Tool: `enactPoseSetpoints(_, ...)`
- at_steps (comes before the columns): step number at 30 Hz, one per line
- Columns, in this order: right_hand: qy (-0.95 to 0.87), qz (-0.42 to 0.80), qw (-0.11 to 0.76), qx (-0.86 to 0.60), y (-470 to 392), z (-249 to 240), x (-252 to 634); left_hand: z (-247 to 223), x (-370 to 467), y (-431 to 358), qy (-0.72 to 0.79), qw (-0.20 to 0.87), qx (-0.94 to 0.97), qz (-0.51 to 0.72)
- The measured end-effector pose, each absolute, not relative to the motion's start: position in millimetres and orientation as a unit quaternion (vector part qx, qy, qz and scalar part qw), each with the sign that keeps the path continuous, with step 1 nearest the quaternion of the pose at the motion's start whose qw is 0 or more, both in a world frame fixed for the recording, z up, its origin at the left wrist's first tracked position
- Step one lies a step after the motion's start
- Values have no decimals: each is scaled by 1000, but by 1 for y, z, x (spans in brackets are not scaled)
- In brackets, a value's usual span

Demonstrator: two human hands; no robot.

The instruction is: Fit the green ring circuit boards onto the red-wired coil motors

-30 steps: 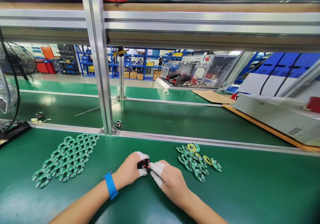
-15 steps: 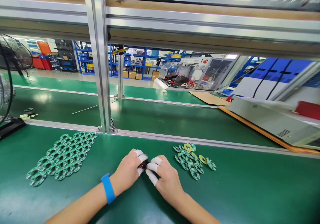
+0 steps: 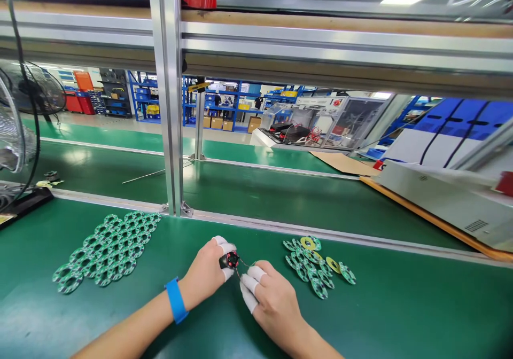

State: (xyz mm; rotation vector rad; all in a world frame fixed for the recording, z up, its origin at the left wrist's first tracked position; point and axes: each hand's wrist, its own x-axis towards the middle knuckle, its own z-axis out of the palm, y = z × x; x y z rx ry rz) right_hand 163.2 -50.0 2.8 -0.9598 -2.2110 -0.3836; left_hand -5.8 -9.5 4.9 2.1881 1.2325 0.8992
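My left hand [image 3: 205, 273], with white finger cots and a blue wristband [image 3: 176, 300], is closed around a small black round part with reddish windings [image 3: 231, 260], which looks like a motor stator. Thin reddish wires [image 3: 238, 271] run from it toward my right hand [image 3: 274, 303]. That hand, also in white finger cots, is pinched on the wire ends. To the right lies a loose pile of green ring-shaped circuit boards [image 3: 306, 263], with a few yellow rings [image 3: 332, 264] among them. Many more green ring boards [image 3: 108, 249] are laid out in rows on the left.
An aluminium post [image 3: 170, 108] rises from the rail behind the green work surface [image 3: 401, 305]. A shelf beam [image 3: 320, 44] crosses above. At the left edge stands a fan [image 3: 12, 129]; a grey metal case [image 3: 436, 198] sits at the right.
My right hand has drawn slightly away from the left, and the wires now show between them. The black part's wound face has come into view. The camera view has shifted a little.
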Motion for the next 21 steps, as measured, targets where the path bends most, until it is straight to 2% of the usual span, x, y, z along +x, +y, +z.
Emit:
enactPoseSetpoints(6,-843,-163,357,-367,-54,1,148,2,3,-24,466,109,847,231)
enactPoseSetpoints(8,-840,-167,362,-368,-50,6,151,5,2,-25,438,114,866,215)
enactPoseSetpoints(12,-841,-186,349,-369,-46,14,166,17,-8,-15,394,266,837,272)
enactPoseSetpoints(17,-847,-217,366,-318,-51,5,162,10,-15,2,404,477,696,353)
enactPoseSetpoints(19,-858,-179,367,-312,-48,3,162,3,-16,4,400,519,668,353)
enactPoseSetpoints(21,-859,-106,356,-351,-34,6,176,-3,-16,3,399,510,681,343)
